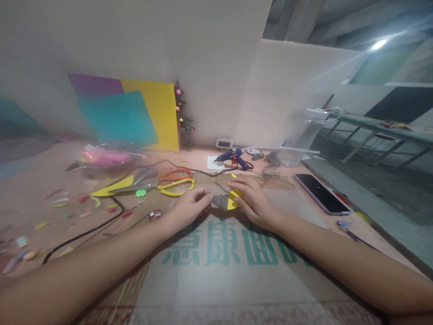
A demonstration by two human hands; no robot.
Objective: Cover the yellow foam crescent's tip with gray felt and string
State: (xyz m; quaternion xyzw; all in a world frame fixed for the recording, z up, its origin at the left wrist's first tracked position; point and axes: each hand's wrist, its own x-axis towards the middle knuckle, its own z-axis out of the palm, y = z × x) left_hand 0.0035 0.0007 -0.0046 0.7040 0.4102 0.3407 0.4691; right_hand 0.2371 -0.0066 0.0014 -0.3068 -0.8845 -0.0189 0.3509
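Between my two hands is a small craft piece [222, 201], grey on its left part and yellow on its right, with a thin grey strand near its top. My left hand [192, 205] is closed, thumb and forefinger pinching the grey end. Curved over the yellow part, my right hand [257, 201] grips it and hides some of it. The piece is just above a pale printed sheet [209, 280] with green characters. Left of my left hand lie large scissors [176, 181] with orange and yellow handles, their blades over a yellow leaf-shaped cutout [115, 186].
A blue glue gun [233, 155] lies behind my hands near a small white clock [224, 143]. A phone [321, 194] is on the right. Coloured scraps [126, 214] and a black cord [84, 239] spread across the left. Coloured sheets [118, 117] lean on the wall.
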